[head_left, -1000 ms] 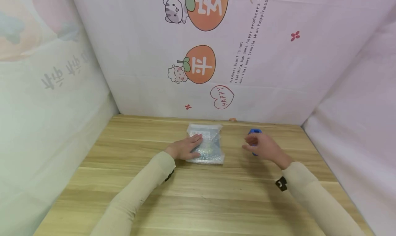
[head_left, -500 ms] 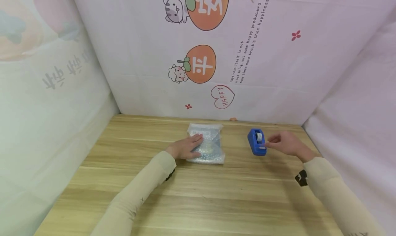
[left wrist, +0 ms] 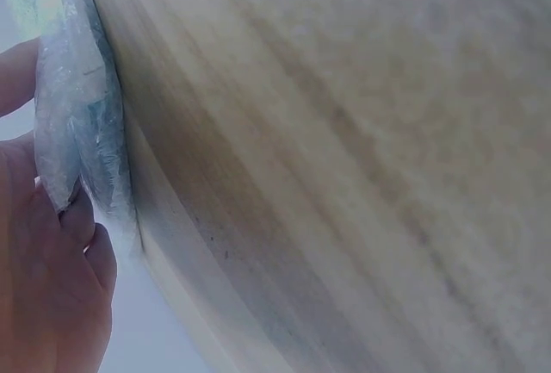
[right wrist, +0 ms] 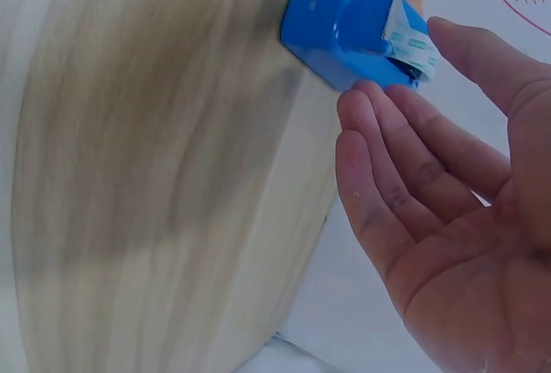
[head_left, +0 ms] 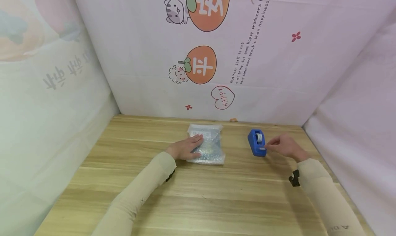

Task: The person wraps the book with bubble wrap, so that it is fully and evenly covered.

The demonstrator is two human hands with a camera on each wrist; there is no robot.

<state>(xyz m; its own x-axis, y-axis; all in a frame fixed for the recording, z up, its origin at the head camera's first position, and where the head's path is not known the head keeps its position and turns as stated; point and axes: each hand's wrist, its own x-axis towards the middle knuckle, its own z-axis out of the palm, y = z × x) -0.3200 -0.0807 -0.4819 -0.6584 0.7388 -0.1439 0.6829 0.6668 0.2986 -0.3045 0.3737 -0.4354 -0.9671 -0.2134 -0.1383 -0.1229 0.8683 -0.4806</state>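
Note:
A flat package [head_left: 208, 147] in clear bubble wrap lies on the wooden table. My left hand [head_left: 185, 148] rests on its left part, fingers extended; the left wrist view shows the edge of the bubble wrap [left wrist: 103, 123] beside the fingers [left wrist: 17, 76]. To the right stands a blue tape dispenser [head_left: 257, 150] with a roll of tape [head_left: 259, 137] in it. My right hand [head_left: 286, 146] is at its near right end, fingertips by the cutter. In the right wrist view a free tape end [right wrist: 415, 48] sticks out between thumb and fingers, with a gap visible between them.
The wooden table [head_left: 198, 198] extends in front of both arms. Printed white cloth [head_left: 139, 57] forms the back wall, and plain-looking cloth [head_left: 359, 102] hangs on the right. More cloth [head_left: 46, 126] hangs on the left.
My right hand has moved from over the dispenser to its right side, then slightly back left toward the cutter. The left hand and the package have stayed in place.

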